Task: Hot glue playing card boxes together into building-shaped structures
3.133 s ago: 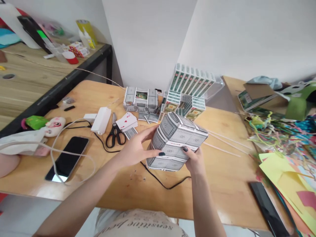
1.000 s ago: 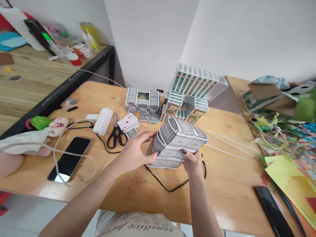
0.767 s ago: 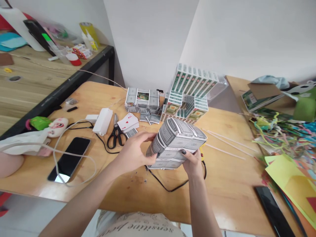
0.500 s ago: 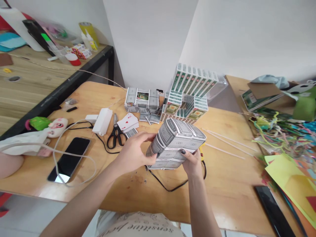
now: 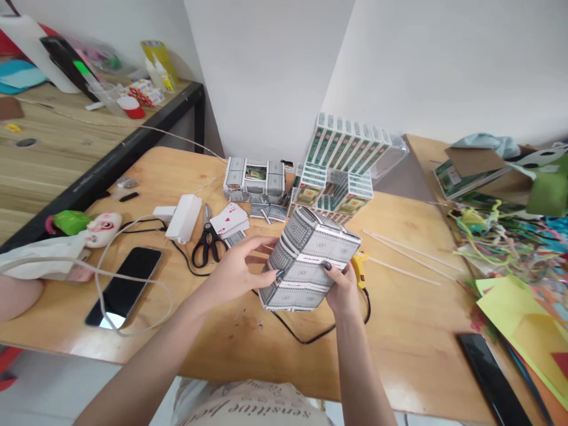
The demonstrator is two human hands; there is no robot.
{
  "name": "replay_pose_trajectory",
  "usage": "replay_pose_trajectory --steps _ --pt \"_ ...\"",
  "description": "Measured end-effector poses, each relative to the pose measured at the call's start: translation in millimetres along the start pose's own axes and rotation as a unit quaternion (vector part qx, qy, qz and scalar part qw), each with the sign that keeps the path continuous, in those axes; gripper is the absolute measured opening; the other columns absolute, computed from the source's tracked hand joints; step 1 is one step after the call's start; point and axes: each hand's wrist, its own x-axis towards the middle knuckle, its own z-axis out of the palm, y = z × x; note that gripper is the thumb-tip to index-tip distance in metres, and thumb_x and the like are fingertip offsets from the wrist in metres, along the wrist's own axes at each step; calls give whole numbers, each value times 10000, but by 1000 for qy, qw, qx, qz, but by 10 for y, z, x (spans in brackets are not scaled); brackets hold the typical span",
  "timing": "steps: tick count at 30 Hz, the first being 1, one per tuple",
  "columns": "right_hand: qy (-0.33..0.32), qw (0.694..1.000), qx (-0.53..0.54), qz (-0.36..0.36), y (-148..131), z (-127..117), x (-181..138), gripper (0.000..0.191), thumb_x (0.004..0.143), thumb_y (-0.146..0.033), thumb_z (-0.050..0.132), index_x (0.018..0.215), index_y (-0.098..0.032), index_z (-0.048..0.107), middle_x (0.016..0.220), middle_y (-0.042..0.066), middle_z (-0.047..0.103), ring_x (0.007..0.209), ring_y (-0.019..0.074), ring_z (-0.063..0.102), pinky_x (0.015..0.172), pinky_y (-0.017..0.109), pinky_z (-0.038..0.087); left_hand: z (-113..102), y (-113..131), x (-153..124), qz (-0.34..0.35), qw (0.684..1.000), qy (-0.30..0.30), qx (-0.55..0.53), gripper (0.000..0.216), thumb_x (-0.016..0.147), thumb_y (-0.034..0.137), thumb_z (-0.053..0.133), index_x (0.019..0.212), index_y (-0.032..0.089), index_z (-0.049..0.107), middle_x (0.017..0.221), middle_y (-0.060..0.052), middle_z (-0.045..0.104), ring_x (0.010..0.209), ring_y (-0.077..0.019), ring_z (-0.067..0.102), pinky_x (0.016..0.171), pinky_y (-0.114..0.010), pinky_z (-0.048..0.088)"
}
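Observation:
Between my hands is a box covered with grey patterned playing-card backs (image 5: 310, 266), tilted above the table. My left hand (image 5: 242, 266) grips its left side, thumb on the front face and fingers behind. On its right side, my right hand (image 5: 344, 284) holds it with the thumb pressed on the front; the other fingers are mostly hidden. Just past the right hand lies a yellow tool with a black cord (image 5: 361, 269), partly covered by the box. Left of the box are black scissors (image 5: 208, 239) and white-faced playing cards (image 5: 231, 220).
Behind stands a similar card-covered box (image 5: 255, 180) beside stacked green-and-white card packs (image 5: 348, 145). A phone (image 5: 126, 287) and a looping white cable lie left. Thin white sticks (image 5: 412, 257) lie right, near coloured scraps (image 5: 501, 236) and a black device (image 5: 492, 378).
The box has turned and tilted in my hands, showing more of its front face, and shifted slightly left. More of the yellow tool now shows.

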Motion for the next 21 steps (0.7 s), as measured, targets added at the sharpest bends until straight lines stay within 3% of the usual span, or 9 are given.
replay_pose_trajectory --steps 5,10,12,14,16,18,21 --pt "-4 999 0 46 69 70 58 367 646 -350 754 969 -216 642 992 41 716 922 239 661 841 394 518 -50 -138 -77 -76 995 -39 -48 818 638 250 764 1364 288 389 1227 -90 561 985 -210 616 768 -331 567" --pt "-60 989 -134 35 115 124 151 366 750 -460 650 1037 -233 637 1086 40 687 1015 232 625 912 387 476 -55 -195 -94 -105 993 19 -57 770 653 280 757 1342 217 420 1184 -98 607 1031 -223 616 857 -364 535" --pt "-42 984 -173 12 108 89 181 384 741 -464 656 1040 -225 638 1079 50 682 995 224 624 909 373 466 -67 -209 -72 -107 991 36 -65 753 643 290 763 1318 188 445 1204 -110 613 1081 -247 604 898 -384 519" --pt "25 969 -243 -28 84 5 200 405 737 -481 650 1032 -205 634 991 71 685 868 221 636 829 377 486 -80 -217 -49 -113 990 48 -73 749 644 299 760 1312 179 445 1217 -116 614 1096 -263 603 909 -406 515" --pt "118 920 -362 -94 52 -119 211 398 757 -492 617 1009 -184 634 892 91 668 786 231 609 775 398 476 -90 -216 -32 -123 988 54 -78 756 643 306 760 1317 186 439 1225 -114 613 1086 -271 612 904 -424 518" --pt "195 838 -484 -160 31 -260 225 367 782 -463 584 996 -168 625 906 131 643 891 277 570 847 450 425 -95 -207 -21 -139 987 48 -71 758 639 323 764 1315 196 445 1228 -101 617 1072 -274 621 897 -425 523" --pt "292 726 -607 -135 61 -444 265 476 737 -449 613 1086 -130 561 1073 219 574 1080 381 468 880 551 360 -96 -190 -11 -165 985 29 -43 749 655 367 749 1328 227 453 1252 -69 613 1070 -265 624 894 -390 525"
